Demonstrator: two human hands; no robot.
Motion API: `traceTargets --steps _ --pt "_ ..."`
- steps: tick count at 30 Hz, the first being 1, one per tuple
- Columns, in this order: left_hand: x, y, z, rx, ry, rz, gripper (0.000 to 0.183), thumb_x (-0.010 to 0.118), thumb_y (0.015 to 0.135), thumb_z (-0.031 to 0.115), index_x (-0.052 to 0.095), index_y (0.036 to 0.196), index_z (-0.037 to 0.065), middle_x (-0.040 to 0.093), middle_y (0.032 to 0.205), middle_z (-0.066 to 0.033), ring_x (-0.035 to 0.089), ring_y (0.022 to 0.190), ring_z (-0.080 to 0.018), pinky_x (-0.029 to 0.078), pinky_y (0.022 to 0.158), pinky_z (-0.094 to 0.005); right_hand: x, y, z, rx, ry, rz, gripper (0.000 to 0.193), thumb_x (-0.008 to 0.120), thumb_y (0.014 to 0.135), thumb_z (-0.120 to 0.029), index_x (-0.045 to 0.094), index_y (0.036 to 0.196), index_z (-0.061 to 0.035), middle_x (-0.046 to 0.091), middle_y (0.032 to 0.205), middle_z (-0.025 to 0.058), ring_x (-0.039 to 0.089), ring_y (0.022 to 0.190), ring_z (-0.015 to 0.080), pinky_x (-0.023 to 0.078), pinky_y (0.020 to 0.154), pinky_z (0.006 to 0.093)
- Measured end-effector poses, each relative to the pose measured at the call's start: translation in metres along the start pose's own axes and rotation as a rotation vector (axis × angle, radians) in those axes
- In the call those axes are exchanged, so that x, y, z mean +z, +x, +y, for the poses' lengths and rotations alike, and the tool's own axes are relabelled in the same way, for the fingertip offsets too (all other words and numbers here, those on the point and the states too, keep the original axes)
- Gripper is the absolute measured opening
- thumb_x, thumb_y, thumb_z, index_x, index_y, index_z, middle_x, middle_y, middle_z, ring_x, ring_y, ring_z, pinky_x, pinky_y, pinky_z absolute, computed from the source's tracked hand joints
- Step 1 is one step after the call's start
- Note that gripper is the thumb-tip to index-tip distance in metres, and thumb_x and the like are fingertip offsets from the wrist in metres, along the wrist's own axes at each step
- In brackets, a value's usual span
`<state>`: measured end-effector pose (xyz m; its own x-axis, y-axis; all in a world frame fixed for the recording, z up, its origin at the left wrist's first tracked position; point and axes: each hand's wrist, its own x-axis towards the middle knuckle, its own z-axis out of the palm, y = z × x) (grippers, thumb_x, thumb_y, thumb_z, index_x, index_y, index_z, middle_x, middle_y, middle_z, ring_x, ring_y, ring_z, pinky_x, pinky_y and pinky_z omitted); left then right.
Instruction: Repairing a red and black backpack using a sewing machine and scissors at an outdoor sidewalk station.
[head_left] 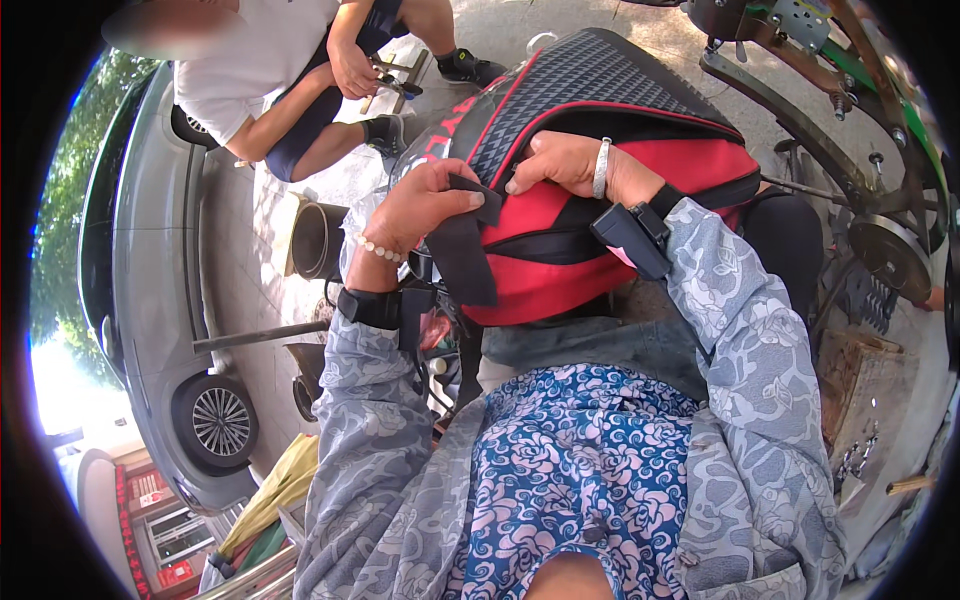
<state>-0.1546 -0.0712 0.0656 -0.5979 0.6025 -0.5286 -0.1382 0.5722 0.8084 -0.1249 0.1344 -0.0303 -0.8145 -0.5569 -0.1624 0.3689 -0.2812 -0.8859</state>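
Here, black strap (pixel 468 245) inside left grip (pixel 425 205).

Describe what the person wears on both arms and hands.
Both arms wear grey floral-print sleeves. The left hand is bare, with a pale bead bracelet and a black wrist device. The right hand is bare, with a silver bangle and a black strapped device.

The seat cover (pixel 590 150) lies before the person, left hand (pixel 425 205) on its strap (pixel 465 250), right hand (pixel 565 165) atop, a car (pixel 150 300) left, another person (pixel 290 70) behind.
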Motion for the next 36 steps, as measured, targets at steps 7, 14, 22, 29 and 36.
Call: traceTargets --steps 7,14,22,29,36 --pt "0.008 -0.002 0.016 0.114 0.459 0.106 0.017 0.063 0.077 0.004 0.055 0.091 0.002 0.058 0.072 0.0002 0.053 0.061 -0.0038 0.042 0.052 -0.0183 0.007 -0.007 -0.001 -0.015 0.091 0.045 0.015 0.068 0.069 -0.011 0.066 0.074 0.0037 0.065 0.070 0.0079 0.059 0.064 0.0130 0.044 0.062 0.0252" --pt "0.008 0.006 0.017 0.104 0.350 0.032 0.021 0.067 0.072 0.004 0.056 0.089 -0.001 0.059 0.070 -0.0033 0.055 0.064 -0.0071 0.043 0.054 -0.0220 0.015 -0.014 -0.004 -0.051 0.020 0.063 0.015 0.071 0.065 -0.008 0.067 0.074 0.0028 0.066 0.070 0.0080 0.059 0.064 0.0130 0.044 0.062 0.0241" --pt "0.007 -0.009 -0.008 0.210 -0.117 0.012 0.038 0.064 0.071 -0.002 0.051 0.107 -0.003 0.059 0.083 -0.0048 0.057 0.075 -0.0105 0.047 0.068 -0.0227 0.019 -0.008 -0.012 0.043 -0.062 0.217 0.015 0.072 0.060 -0.003 0.067 0.073 0.0029 0.066 0.070 0.0100 0.062 0.065 0.0149 0.046 0.063 0.0242" --pt "-0.005 0.001 -0.030 0.272 -0.317 0.064 0.045 0.061 0.072 -0.006 0.045 0.115 -0.003 0.058 0.094 -0.0061 0.057 0.086 -0.0116 0.047 0.076 -0.0234 0.013 0.003 -0.020 0.116 -0.144 0.268 0.016 0.071 0.060 -0.001 0.066 0.073 0.0047 0.066 0.071 0.0131 0.063 0.066 0.0172 0.048 0.061 0.0270" --pt "0.006 -0.002 -0.034 0.351 -0.135 0.082 0.046 0.066 0.078 0.006 0.046 0.119 0.001 0.051 0.083 0.0026 0.049 0.077 -0.0049 0.041 0.068 -0.0202 0.022 -0.006 -0.012 0.065 -0.040 0.187 0.024 0.069 0.061 0.003 0.066 0.085 0.0042 0.067 0.079 0.0105 0.063 0.071 0.0167 0.050 0.068 0.0268"
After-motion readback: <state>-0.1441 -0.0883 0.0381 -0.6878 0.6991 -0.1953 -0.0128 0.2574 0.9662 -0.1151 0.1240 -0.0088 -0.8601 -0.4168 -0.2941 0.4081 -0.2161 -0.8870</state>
